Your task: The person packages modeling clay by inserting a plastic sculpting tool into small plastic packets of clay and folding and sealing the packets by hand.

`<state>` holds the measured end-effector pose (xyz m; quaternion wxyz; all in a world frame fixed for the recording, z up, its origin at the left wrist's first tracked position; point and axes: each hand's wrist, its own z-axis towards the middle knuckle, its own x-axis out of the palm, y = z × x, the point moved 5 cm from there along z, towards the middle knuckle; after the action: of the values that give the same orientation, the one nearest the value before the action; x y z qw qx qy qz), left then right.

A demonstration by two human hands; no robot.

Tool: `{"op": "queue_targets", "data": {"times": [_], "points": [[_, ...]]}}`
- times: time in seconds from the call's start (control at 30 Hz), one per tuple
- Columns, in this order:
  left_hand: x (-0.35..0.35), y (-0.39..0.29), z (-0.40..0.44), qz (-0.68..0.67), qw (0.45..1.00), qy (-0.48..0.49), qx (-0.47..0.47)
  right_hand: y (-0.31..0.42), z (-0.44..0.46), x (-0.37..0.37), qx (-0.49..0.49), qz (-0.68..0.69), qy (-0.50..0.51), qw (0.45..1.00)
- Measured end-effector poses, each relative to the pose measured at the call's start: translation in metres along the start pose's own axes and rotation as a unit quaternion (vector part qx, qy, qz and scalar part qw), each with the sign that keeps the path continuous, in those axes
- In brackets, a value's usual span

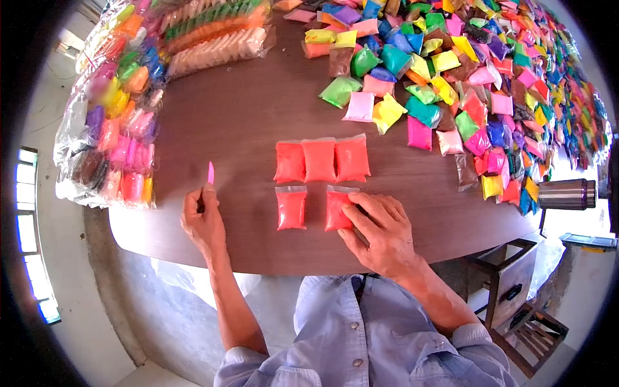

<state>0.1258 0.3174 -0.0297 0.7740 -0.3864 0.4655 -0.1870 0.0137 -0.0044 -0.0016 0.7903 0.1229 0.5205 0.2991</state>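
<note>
My left hand is closed on a small pink blade-shaped tool, which points up from the fingertips over the brown table. The fingers of my right hand grip the right edge of a red packet lying on the table. To its left lies another red packet, touched by neither hand. Just beyond these two, several red packets lie side by side in a row, their clear top edges facing away from me.
Loose colourful packets are heaped at the back and right. Bagged packets line the left edge, with rows of wrapped packets at the back. A metal flask lies at the right; a wooden stool stands below.
</note>
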Motion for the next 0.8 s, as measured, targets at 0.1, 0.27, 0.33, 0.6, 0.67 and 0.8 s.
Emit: {"op": "queue_targets", "data": {"times": [0.1, 0.27, 0.33, 0.6, 0.67, 0.8], "points": [[0.001, 0.001, 0.000, -0.004, 1.000, 0.009, -0.003, 0.000, 0.006, 0.007, -0.007, -0.005, -0.008, 1.000], [0.001, -0.003, 0.000, -0.008, 1.000, 0.007, 0.018, 0.004, 0.013, 0.013, -0.022, -0.021, -0.009, 0.999], [0.001, -0.005, -0.001, -0.004, 1.000, 0.011, 0.017, 0.003, 0.012, 0.016, -0.021, -0.024, 0.003, 1.000], [0.004, 0.044, 0.007, -0.027, 0.997, 0.018, 0.073, 0.002, 0.010, 0.017, -0.011, -0.039, -0.028, 0.999], [0.004, 0.048, 0.009, -0.006, 0.997, 0.022, 0.072, 0.003, 0.006, 0.016, -0.018, -0.009, -0.047, 0.999], [0.004, 0.042, 0.012, 0.039, 0.995, 0.038, 0.079, 0.000, 0.002, 0.012, 0.013, 0.005, -0.059, 0.998]]}}
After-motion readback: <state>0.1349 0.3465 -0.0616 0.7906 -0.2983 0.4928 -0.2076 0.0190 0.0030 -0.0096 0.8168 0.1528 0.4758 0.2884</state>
